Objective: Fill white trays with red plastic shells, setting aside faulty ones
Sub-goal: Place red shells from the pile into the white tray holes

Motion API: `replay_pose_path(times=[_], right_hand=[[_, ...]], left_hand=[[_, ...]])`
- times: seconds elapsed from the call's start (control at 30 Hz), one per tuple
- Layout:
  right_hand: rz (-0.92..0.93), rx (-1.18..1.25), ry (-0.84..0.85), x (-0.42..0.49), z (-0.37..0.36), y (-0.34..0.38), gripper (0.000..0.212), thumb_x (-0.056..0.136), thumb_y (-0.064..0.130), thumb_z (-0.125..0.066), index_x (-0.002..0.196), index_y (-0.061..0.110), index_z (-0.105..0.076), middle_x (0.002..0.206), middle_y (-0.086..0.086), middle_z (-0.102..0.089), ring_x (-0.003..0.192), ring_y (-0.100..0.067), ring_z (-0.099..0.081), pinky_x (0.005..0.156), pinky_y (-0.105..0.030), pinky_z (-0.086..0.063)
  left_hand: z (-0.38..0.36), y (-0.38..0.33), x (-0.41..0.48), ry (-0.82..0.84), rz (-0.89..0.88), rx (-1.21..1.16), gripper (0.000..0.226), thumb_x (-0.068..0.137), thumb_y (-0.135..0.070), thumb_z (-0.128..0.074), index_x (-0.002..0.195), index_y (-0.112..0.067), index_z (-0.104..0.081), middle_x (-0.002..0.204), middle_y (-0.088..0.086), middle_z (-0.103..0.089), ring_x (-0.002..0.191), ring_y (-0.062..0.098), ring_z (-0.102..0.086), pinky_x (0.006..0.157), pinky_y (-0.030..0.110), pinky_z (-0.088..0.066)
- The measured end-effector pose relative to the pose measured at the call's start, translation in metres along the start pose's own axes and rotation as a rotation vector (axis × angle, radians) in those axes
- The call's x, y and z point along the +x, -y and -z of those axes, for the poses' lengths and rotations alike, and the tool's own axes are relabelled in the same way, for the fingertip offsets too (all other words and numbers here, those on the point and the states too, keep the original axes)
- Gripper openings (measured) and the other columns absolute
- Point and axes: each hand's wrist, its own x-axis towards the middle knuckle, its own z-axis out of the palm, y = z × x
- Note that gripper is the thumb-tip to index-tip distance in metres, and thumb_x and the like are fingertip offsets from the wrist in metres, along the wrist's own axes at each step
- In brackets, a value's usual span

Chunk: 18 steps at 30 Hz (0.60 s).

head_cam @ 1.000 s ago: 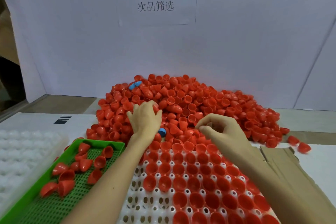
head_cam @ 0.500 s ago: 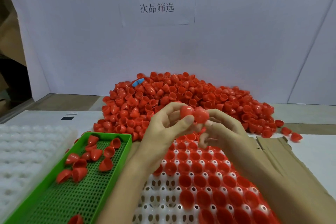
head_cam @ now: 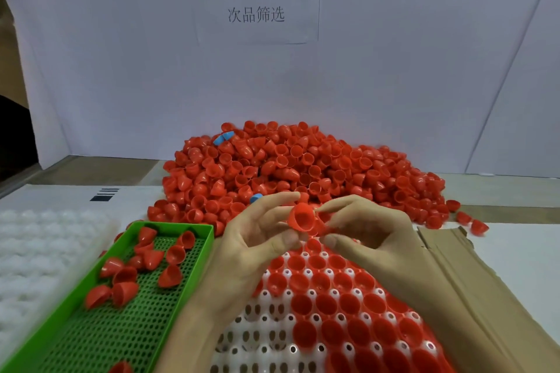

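Red shell (head_cam: 303,218), mouth toward camera, pinched by left hand (head_cam: 257,239) and, apparently (blurred), by right hand (head_cam: 363,230), above far end of part-filled white tray (head_cam: 260,327). Beyond, shell pile (head_cam: 303,166); at left, green tray (head_cam: 121,339) with loose shells.

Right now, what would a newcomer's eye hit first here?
The heap of red shells piled mid-table against the white backdrop. In front of it, the left hand and right hand pinch raised shells above a part-filled white tray; a green tray with loose shells sits at left.
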Motion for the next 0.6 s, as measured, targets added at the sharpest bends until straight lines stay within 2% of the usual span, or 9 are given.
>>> replay_pose_path(times=[0.07,0.17,0.23,0.4,0.5,0.6], right_hand=[[0.127,-0.197,-0.021,0.001,0.0,-0.003,0.013,0.082,0.006,-0.079,0.092,0.013,-0.076,0.111,0.003,-0.07,0.1,-0.023,-0.07,0.08,-0.033,-0.059],[0.301,-0.492,-0.056,0.001,-0.002,-0.006,0.014,0.081,0.002,-0.081,0.089,0.012,-0.076,0.112,0.006,-0.068,0.102,-0.011,-0.068,0.081,-0.026,-0.057],[0.354,-0.586,-0.105,0.0,-0.003,-0.007,0.014,0.08,0.001,-0.082,0.088,0.011,-0.077,0.112,0.004,-0.067,0.1,-0.006,-0.067,0.083,-0.023,-0.056],[0.414,-0.656,-0.161,-0.001,-0.006,-0.005,0.004,0.084,0.004,-0.077,0.084,0.007,-0.076,0.111,-0.004,-0.066,0.081,-0.009,-0.066,0.072,-0.022,-0.055],[0.433,-0.677,-0.161,-0.002,-0.009,-0.006,0.002,0.082,0.006,-0.077,0.084,0.007,-0.076,0.107,-0.005,-0.065,0.079,-0.009,-0.063,0.069,-0.021,-0.053],[0.439,-0.682,-0.144,-0.003,-0.011,-0.007,0.003,0.082,0.009,-0.077,0.085,0.009,-0.075,0.105,-0.005,-0.064,0.078,-0.009,-0.062,0.066,-0.022,-0.053]], left_hand=[[-0.002,0.001,0.0,-0.005,0.009,-0.018,0.047,0.083,-0.03,-0.08,0.127,-0.024,-0.066,0.122,0.01,-0.07,0.111,0.029,-0.068,0.092,0.03,-0.054],[-0.005,0.003,-0.001,-0.052,0.04,-0.039,0.04,0.082,-0.025,-0.081,0.121,-0.022,-0.071,0.115,0.008,-0.072,0.104,0.025,-0.071,0.089,0.028,-0.055],[-0.006,0.003,-0.002,-0.075,0.062,-0.045,0.04,0.078,-0.027,-0.079,0.117,-0.021,-0.073,0.112,0.008,-0.073,0.103,0.025,-0.071,0.089,0.027,-0.056],[-0.007,0.005,-0.003,-0.061,0.102,-0.065,0.05,0.071,-0.05,-0.086,0.108,-0.018,-0.075,0.102,0.009,-0.073,0.097,0.024,-0.072,0.089,0.029,-0.056],[-0.006,0.006,-0.002,-0.064,0.117,-0.079,0.051,0.075,-0.055,-0.081,0.105,-0.015,-0.072,0.098,0.014,-0.072,0.097,0.027,-0.071,0.09,0.031,-0.055],[-0.004,0.007,-0.001,-0.081,0.123,-0.094,0.06,0.08,-0.057,-0.076,0.107,-0.004,-0.066,0.101,0.018,-0.073,0.098,0.028,-0.072,0.089,0.031,-0.056]])
